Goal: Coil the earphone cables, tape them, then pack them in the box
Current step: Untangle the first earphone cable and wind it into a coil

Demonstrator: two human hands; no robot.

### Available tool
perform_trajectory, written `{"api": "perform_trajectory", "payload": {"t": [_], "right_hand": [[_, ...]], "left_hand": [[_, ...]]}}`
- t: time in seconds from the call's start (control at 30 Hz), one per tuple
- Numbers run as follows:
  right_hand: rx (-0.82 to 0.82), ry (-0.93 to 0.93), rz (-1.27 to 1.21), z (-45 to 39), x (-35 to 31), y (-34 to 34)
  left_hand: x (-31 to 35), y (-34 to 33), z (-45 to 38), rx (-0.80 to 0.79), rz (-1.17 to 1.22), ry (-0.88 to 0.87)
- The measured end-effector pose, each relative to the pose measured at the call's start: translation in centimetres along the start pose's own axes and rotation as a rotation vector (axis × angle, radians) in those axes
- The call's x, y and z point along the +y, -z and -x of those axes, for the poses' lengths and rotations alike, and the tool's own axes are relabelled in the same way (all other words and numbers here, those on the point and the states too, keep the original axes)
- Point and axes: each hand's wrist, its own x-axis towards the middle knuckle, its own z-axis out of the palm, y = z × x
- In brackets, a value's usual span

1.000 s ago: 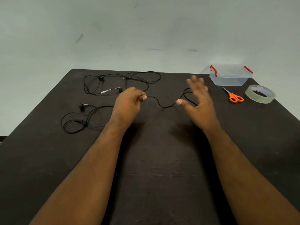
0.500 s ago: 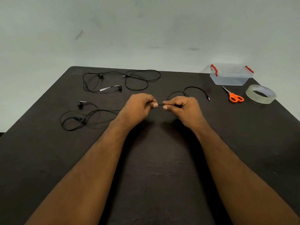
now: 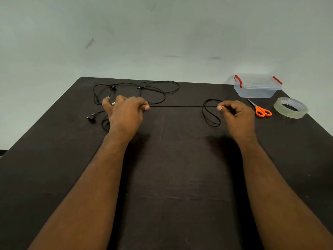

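Both hands pinched the cable (image 3: 180, 106) taut, left hand (image 3: 124, 112), right hand (image 3: 236, 114) holding loops; next loop wanted matching size, steady tension.

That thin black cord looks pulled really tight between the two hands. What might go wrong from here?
1. The thin black earphone cable is stretched taut between the left hand and right hand; a harder pull might strain it.
2. The loops hanging at the right grip could slip loose.
3. The other black earphone cable lies behind the left hand and might snag.
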Motion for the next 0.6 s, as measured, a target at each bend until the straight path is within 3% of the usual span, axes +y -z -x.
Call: {"api": "perform_trajectory", "payload": {"t": [0.17, 0.33, 0.43, 0.5, 0.6], "right_hand": [[0.04, -0.035, 0.037, 0.0, 0.7, -0.4], [0.154, -0.19, 0.08, -0.3, 1.8, 0.3], [0.083, -0.266, 0.104, 0.2, 1.4, 0.3], [0.033, -0.189, 0.178, 0.8, 0.1, 0.0], [-0.004, 0.153, 0.119, 2.0, -3.3, -1.7]], "left_hand": [[0.6, 0.3, 0.3, 0.089, -0.062, -0.002], [1.5, 0.0, 0.5, 0.038, -0.055, 0.0], [2.1, -0.2, 0.7, 0.026, 0.001, 0.007], [2.6, -0.3, 0.8, 0.004, 0.014, -0.02], [4.1, -0.5, 1.3, -0.02, 0.03, -0.131]]}}
